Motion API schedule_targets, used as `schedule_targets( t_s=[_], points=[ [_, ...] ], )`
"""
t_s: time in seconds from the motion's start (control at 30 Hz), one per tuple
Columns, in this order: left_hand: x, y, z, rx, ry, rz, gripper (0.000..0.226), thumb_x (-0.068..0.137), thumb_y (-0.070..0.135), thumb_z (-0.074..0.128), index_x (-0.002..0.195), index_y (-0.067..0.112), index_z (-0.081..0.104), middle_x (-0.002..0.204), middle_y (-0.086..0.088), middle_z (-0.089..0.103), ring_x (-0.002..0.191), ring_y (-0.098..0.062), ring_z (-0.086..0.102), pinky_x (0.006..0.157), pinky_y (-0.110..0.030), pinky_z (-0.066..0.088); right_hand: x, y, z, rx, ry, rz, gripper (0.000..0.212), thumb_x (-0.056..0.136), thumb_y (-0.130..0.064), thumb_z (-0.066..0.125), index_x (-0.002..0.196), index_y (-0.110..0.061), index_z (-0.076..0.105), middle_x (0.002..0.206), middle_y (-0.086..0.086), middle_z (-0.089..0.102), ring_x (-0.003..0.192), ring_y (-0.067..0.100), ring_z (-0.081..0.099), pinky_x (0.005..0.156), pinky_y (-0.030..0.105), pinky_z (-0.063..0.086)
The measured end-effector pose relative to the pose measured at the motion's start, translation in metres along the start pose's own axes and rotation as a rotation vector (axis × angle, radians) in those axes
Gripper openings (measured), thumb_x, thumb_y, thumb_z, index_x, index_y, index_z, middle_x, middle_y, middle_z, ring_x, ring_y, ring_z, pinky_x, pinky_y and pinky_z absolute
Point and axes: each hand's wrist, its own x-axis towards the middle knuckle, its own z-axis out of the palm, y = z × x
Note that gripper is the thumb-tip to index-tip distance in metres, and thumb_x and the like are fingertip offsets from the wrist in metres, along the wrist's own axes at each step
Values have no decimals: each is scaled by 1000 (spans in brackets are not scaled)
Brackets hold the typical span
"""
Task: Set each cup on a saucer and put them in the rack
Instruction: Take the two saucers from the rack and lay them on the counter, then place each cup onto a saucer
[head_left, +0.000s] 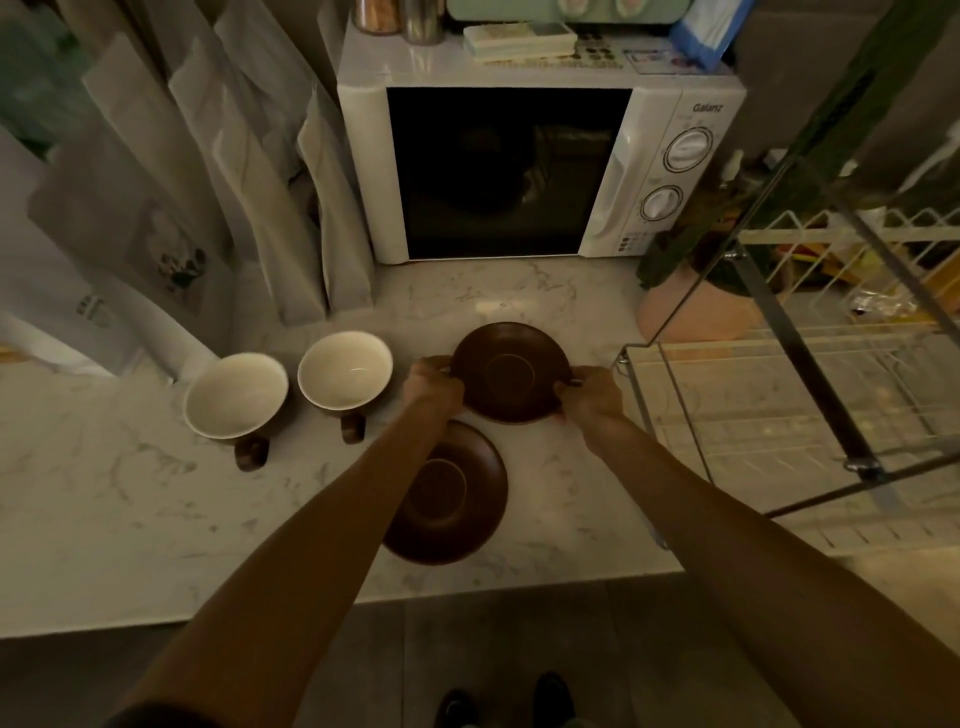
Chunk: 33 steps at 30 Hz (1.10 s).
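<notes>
A brown saucer (511, 371) is held by both hands over the marble counter: my left hand (434, 387) grips its left rim and my right hand (589, 392) grips its right rim. A second brown saucer (452, 493) lies flat nearer the counter's front edge, partly under my left forearm. Two cups, cream inside with brown handles, stand to the left: one (344, 370) next to the held saucer, the other (236, 395) further left. The wire rack (779, 395) stands at the right of the counter.
A white microwave (540, 171) stands at the back, with tins and boxes on top. Paper bags (171, 208) lean along the left wall. A pink pot (691, 312) sits between microwave and rack. The counter's front edge (363, 603) runs below the near saucer.
</notes>
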Motion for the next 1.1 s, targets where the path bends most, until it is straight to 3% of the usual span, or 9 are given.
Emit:
schedule_targets(
  t_s=[0.13, 0.27, 0.4, 0.57, 0.7, 0.77, 0.83, 1.0, 1.1],
  points=[
    [-8, 8, -3, -94, -71, -24, 49, 85, 1, 60, 133, 6, 51, 122, -23, 61, 102, -40, 65, 88, -51, 56, -4, -2, 0, -19, -21, -10, 33, 94, -16, 59, 123, -3, 65, 120, 24, 68, 109, 41, 65, 94, 53, 54],
    [-18, 15, -20, -150, -98, -17, 52, 88, 9, 60, 138, 10, 44, 129, -22, 57, 105, -34, 63, 86, -45, 56, -10, -5, -2, -46, -50, -9, 36, 96, -24, 55, 123, -2, 64, 116, 22, 68, 99, 40, 68, 86, 54, 58],
    [-36, 19, -39, -40, -147, 47, 45, 89, 20, 61, 133, 16, 52, 120, -16, 62, 108, -31, 62, 85, -41, 56, -20, -12, -8, -207, -49, -49, 45, 96, -32, 53, 129, -2, 58, 127, 22, 62, 112, 39, 62, 94, 49, 54],
    [-60, 20, -68, 97, -115, 166, 35, 89, 24, 59, 124, 20, 60, 91, 0, 62, 89, -20, 65, 75, -38, 59, -43, -30, -12, -463, -85, -160, 55, 96, -40, 51, 136, -3, 49, 137, 22, 53, 124, 39, 52, 101, 46, 48],
    [-76, 14, -100, 190, -5, 189, 31, 88, 28, 59, 118, 23, 63, 89, -8, 68, 68, -23, 66, 51, -30, 56, -69, -53, -7, -555, -55, -381, 47, 95, -38, 51, 135, -13, 54, 131, 18, 57, 121, 38, 54, 99, 46, 48],
    [-82, 9, -115, 195, 79, 186, 31, 86, 29, 58, 116, 23, 63, 94, -13, 70, 72, -31, 69, 68, -40, 60, -81, -65, -1, -515, -73, -463, 41, 96, -35, 51, 132, -19, 58, 131, 12, 62, 119, 34, 59, 99, 43, 49],
    [-87, 1, -129, 248, 182, 181, 35, 83, 31, 60, 117, 23, 63, 91, -9, 70, 76, -26, 71, 80, -43, 60, -89, -76, 9, -491, -123, -501, 39, 96, -34, 52, 130, -18, 60, 128, 9, 66, 112, 31, 64, 96, 42, 52],
    [-91, -17, -148, 39, 210, 58, 43, 84, 29, 62, 124, 14, 57, 108, -14, 64, 92, -31, 67, 73, -46, 61, -95, -93, 41, -378, -318, -437, 42, 96, -33, 56, 134, -15, 56, 109, 8, 70, 83, 20, 71, 76, 41, 62],
    [-88, -23, -149, -85, 191, -19, 33, 84, 24, 58, 113, 6, 57, 94, -14, 63, 93, -33, 66, 74, -50, 60, -96, -97, 58, -360, -373, -449, 45, 95, -31, 56, 136, -13, 55, 116, 8, 68, 79, 16, 70, 62, 30, 60]
  ],
)
